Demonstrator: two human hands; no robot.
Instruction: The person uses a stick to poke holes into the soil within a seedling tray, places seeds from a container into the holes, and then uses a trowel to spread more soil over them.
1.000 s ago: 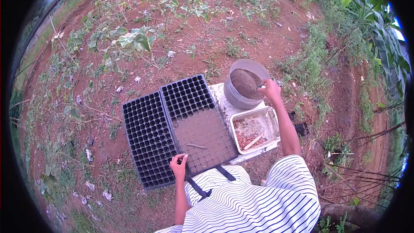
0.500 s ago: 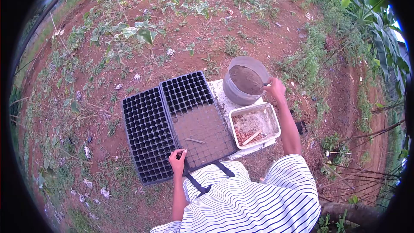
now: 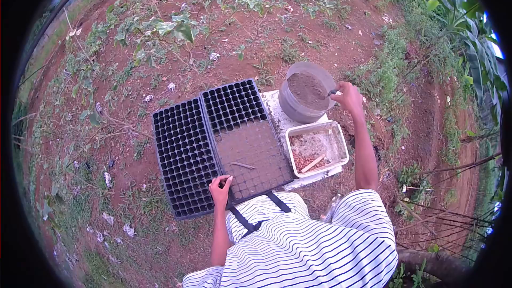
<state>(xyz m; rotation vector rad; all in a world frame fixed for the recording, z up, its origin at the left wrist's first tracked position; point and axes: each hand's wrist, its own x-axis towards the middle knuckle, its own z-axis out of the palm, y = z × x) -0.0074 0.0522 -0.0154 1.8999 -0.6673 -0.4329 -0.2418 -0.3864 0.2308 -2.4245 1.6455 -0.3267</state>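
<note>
My left hand (image 3: pixel 221 187) rests at the near edge between two black seedling trays, its fingers curled around something dark, too small to make out. The left tray (image 3: pixel 184 154) has empty cells. In the right tray (image 3: pixel 248 152), the far cells are empty and the nearer ones are covered with brown soil, with a thin stick (image 3: pixel 242 165) lying on it. At the back right, my right hand (image 3: pixel 348 97) grips a dark handle at the rim of a translucent bucket (image 3: pixel 304 108) holding soil (image 3: pixel 308 90). What the handle belongs to is hidden.
A white basket (image 3: pixel 340 141) with reddish seeds (image 3: pixel 302 161) and a flat wooden piece (image 3: pixel 313 163) stands on a white board (image 3: pixel 274 108), nearer than the bucket. A clear bottle (image 3: pixel 330 208) is beside my leg. Leafy plants and red ground surround the trays.
My right hand has moved slightly up and right at the bucket rim, and more of the dark handle shows. The view has shifted a little. My left hand stays at the tray edge.
</note>
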